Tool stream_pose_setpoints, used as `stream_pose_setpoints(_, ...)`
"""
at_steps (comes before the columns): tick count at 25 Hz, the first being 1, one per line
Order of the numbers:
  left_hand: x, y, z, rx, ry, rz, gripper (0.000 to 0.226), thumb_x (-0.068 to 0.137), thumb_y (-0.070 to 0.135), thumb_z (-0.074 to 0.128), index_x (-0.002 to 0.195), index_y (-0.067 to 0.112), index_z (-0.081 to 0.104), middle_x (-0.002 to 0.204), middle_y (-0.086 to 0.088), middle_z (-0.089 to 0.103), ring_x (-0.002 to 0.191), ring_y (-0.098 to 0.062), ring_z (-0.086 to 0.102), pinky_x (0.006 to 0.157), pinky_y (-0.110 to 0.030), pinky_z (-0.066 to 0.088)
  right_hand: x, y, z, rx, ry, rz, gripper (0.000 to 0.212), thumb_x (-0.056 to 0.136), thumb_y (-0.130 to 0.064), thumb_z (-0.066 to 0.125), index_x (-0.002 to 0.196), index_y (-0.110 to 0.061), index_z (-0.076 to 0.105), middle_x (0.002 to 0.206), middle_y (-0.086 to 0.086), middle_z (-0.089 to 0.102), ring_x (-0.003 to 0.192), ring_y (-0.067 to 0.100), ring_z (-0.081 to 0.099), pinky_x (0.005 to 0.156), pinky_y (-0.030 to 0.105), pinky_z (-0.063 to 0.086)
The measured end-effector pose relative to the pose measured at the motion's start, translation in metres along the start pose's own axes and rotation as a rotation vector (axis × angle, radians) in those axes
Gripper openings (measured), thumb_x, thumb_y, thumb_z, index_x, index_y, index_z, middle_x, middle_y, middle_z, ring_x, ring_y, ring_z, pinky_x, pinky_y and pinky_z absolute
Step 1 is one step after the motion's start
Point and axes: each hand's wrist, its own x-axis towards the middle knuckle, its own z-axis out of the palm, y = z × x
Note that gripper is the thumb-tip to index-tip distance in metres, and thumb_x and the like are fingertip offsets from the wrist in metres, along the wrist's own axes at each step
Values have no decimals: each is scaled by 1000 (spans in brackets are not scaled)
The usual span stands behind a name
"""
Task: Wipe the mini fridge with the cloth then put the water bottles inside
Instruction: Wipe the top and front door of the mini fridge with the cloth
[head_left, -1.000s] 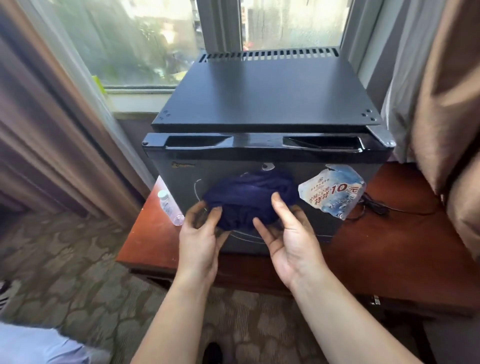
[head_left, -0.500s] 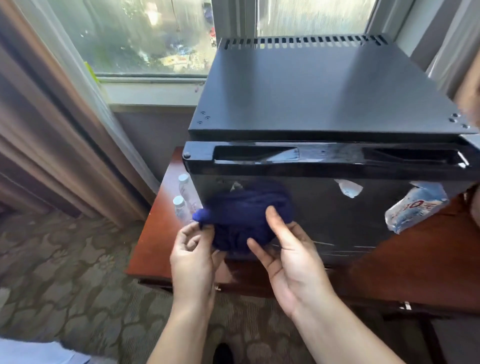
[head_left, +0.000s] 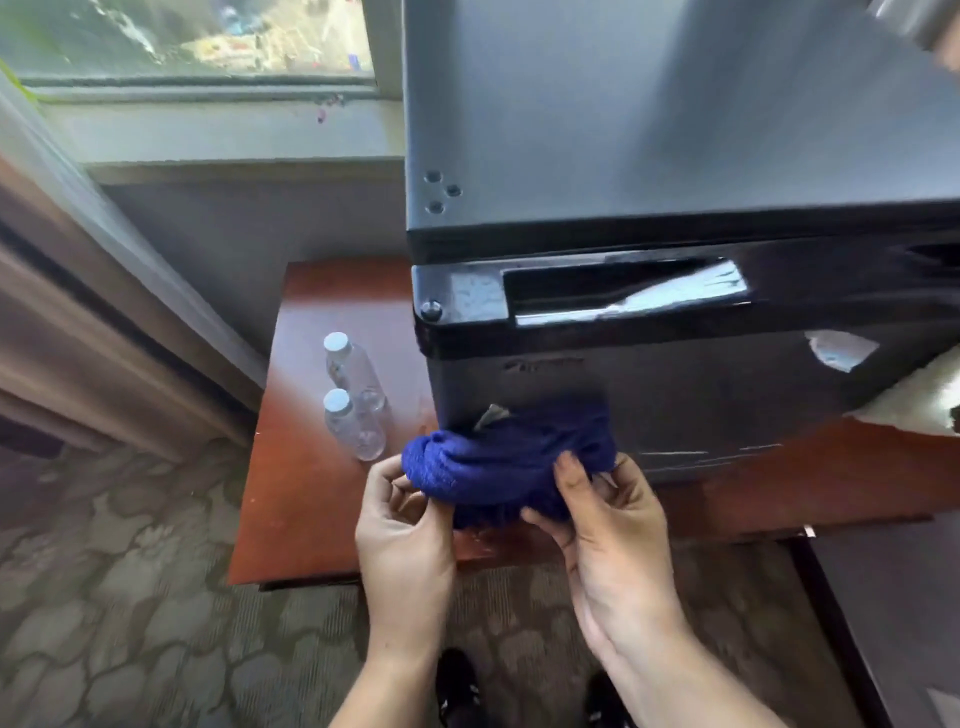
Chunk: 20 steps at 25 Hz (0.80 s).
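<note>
cloth (head_left: 498, 467) bunched between both hands' grip

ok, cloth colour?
Dark blue cloth, plain with no pattern, bunched in both hands against the fridge door. Head view, the only one.

Both bare forearms reach forward and up, close together. The left hand (head_left: 402, 525) curls its fingers (head_left: 387, 475) inward, pinching, its back facing up. Just beside it, the right hand (head_left: 613, 530) turns palm-left, fingertips (head_left: 569, 470) gripping above the thumb.
</note>
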Motion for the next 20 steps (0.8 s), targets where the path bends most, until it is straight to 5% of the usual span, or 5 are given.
stream_pose_setpoints(4, 17, -72, -18, 115, -77, -260, 13, 95, 9, 69, 101, 19, 62, 92, -20, 73, 80, -26, 65, 73, -44, 53, 26, 53, -24, -118, 130, 13, 23, 81, 4, 75, 85, -11, 58, 74, 2, 72, 66, 14, 73, 56, 31, 62)
stream_pose_setpoints(9, 22, -130, -8, 16, -49, -701, 12, 94, 4, 67, 102, 13, 64, 98, -15, 76, 82, -21, 74, 71, -31, 62, 60, 93, -61, -246, 245, 117, 23, 85, 7, 73, 91, -10, 59, 91, 5, 72, 86, 20, 72, 68, 32, 65)
stream_pose_setpoints(15, 24, -170, 16, -150, 4, -953, 30, 96, -5, 47, 108, 14, 67, 110, -13, 75, 105, -31, 72, 89, -39, 59, 100, 99, -103, -322, 374, 206, 25, 85, 6, 74, 94, -12, 59, 110, 13, 72, 103, 29, 71, 84, 39, 62)
stream_pose_setpoints(20, 3, -150, 47, -419, 100, -1029, 19, 97, 0, 46, 99, 11, 61, 111, -13, 63, 99, -28, 61, 106, -47, 49, 109, 75, -126, -361, 366, 251, 26, 84, -2, 78, 103, -10, 63, 117, 13, 72, 105, 27, 73, 87, 40, 62)
